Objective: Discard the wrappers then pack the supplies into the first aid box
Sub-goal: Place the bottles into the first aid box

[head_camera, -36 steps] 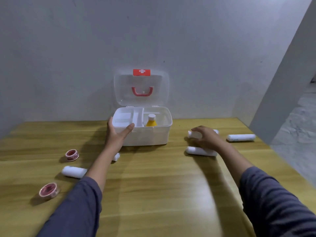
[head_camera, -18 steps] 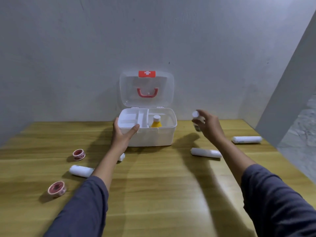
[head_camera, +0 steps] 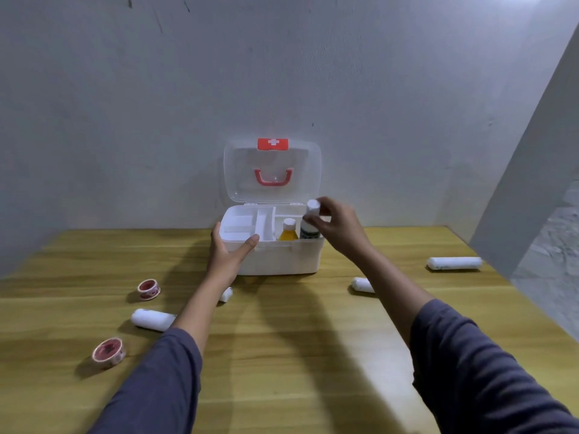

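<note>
Far left of the left grip, two red tape rolls lie on the wooden desk (head_camera: 282,355): one tape roll (head_camera: 108,353) nearest the viewer, a second tape roll (head_camera: 148,288) farther back. Between them and the left forearm lies a white gauze roll (head_camera: 152,319), partly hidden by the arm; a smaller white roll end (head_camera: 226,294) shows just right of the left wrist. The left grip (head_camera: 230,253) is spread, palm and thumb pressed against the front left corner of the first aid box (head_camera: 282,258), thumb along the front rim. The box stands open, its clear lid (head_camera: 272,170) upright against the wall, red handle and cross label visible. Left compartments of the inner tray look white and bare; in the right compartment, just left of the right grip, stands an orange bottle (head_camera: 288,231) with a white cap. The right grip (head_camera: 336,227) is closed around a white-capped bottle (head_camera: 310,222), held upright with its base inside the box's right compartment, touching or just beside the orange bottle. Below the right forearm, a gauze roll (head_camera: 362,284) lies on the desk, partly covered. Well right of the right grip, another long gauze roll (head_camera: 454,263) lies near the desk edge.
</note>
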### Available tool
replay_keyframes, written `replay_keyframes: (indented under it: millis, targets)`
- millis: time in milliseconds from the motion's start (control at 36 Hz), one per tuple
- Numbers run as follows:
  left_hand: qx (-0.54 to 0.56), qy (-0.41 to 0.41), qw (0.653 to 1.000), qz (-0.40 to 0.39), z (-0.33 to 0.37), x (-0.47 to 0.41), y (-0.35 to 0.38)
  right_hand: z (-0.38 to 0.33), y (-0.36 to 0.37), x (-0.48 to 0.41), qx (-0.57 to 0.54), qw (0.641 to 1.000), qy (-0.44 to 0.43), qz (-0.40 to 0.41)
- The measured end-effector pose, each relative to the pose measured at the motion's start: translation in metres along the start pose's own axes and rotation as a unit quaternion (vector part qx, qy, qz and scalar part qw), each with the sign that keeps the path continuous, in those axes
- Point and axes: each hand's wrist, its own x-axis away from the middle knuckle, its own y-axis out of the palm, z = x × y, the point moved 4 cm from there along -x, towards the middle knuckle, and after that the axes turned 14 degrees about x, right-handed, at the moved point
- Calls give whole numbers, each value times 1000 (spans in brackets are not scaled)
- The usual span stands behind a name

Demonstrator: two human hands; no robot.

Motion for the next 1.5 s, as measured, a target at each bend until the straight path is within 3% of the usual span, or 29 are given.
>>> replay_keyframes:
  millis: [250,472,611,778,944,1056,1250,1500]
  targets:
    - [-1,8,1000,1,1,0,0,3,18,9,92,995,-6,-30]
    - [-4,2,1000,2,1,-1,0,27,-2,15,92,995,22,-28]
    - [-5,7,1000,4,1,0,0,81,-40,32,111,988,103,-6]
    - [0,14,1000,13,-1,0,2,163,-83,59,174,956,234,23]
    - [10,24,999,19,-3,-1,2,213,-98,79,249,920,301,-37]
    - [6,25,999,28,-4,0,2,230,-95,83,303,910,276,-66]
    - [4,22,999,35,-4,0,2,208,-80,76,359,903,232,-48]
    - [5,14,999,29,-5,1,2,154,-34,67,254,944,191,-90]
